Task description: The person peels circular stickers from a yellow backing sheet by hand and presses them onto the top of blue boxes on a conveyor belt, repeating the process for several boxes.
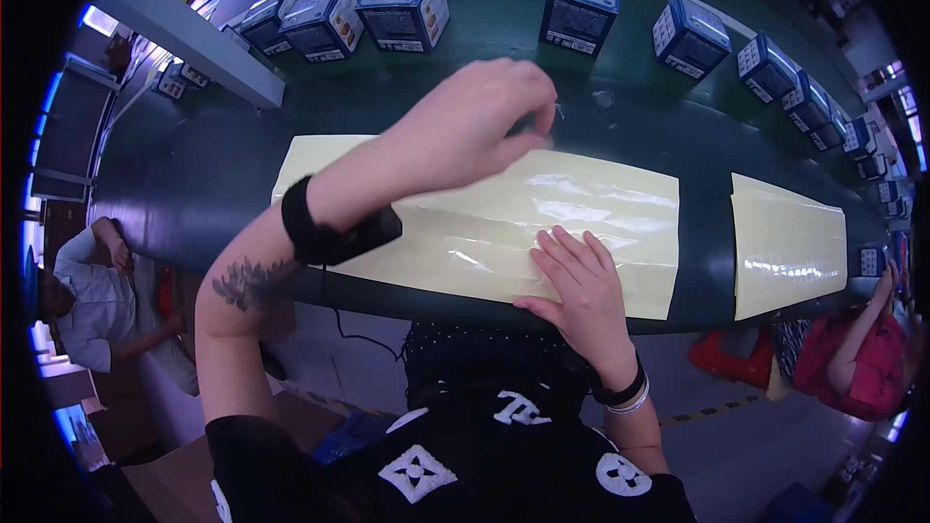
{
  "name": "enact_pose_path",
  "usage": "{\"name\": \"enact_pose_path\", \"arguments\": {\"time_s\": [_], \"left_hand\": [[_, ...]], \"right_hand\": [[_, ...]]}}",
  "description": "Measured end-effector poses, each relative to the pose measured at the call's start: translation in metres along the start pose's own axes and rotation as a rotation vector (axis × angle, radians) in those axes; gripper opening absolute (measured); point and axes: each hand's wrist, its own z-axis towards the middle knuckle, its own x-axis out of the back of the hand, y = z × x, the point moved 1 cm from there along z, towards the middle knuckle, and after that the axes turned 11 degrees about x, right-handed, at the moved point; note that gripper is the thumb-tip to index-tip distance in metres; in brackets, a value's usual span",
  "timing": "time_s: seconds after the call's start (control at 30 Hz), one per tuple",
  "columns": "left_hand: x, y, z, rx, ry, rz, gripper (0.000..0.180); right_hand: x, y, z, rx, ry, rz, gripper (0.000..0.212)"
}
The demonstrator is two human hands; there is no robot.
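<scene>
My left hand (504, 111) is raised over the far edge of a pale yellow glossy sheet (601, 199). Its fingers are curled toward the thumb and slightly blurred; whatever may be between the fingertips is too small to make out. The sheet lies in front of me and looks like a backing sheet for labels. My right hand (576, 291) rests flat near its front edge, fingers spread. Just beyond my left hand, a small clear piece of film (603, 98) lies on the dark green table (387, 102).
Blue boxes (579, 12) line the table's far side, curving round to the right. Another yellow sheet stack (790, 247) lies to my right. A grey post (194, 34) stands at the far left. One person (87, 281) sits at left, another in red (862, 358) at right.
</scene>
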Motion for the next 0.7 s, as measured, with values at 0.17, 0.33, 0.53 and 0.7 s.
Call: {"name": "enact_pose_path", "arguments": {"time_s": [0.17,0.33,0.53,0.7], "left_hand": [[-0.014,-0.056,0.104,-0.009,0.106,0.057,0.019],[-0.034,-0.085,0.146,0.050,0.236,0.048,0.015],[-0.037,-0.093,0.155,0.031,0.313,0.102,0.013],[-0.045,-0.084,0.148,0.076,0.425,0.243,0.017]], "right_hand": [[0.007,0.001,-0.007,0.009,0.034,0.016,0.053],[0.015,0.001,-0.012,0.010,0.038,0.025,0.050],[0.016,0.005,-0.014,-0.001,0.040,0.036,0.049],[0.016,0.009,-0.017,-0.010,0.043,0.049,0.046]]}}
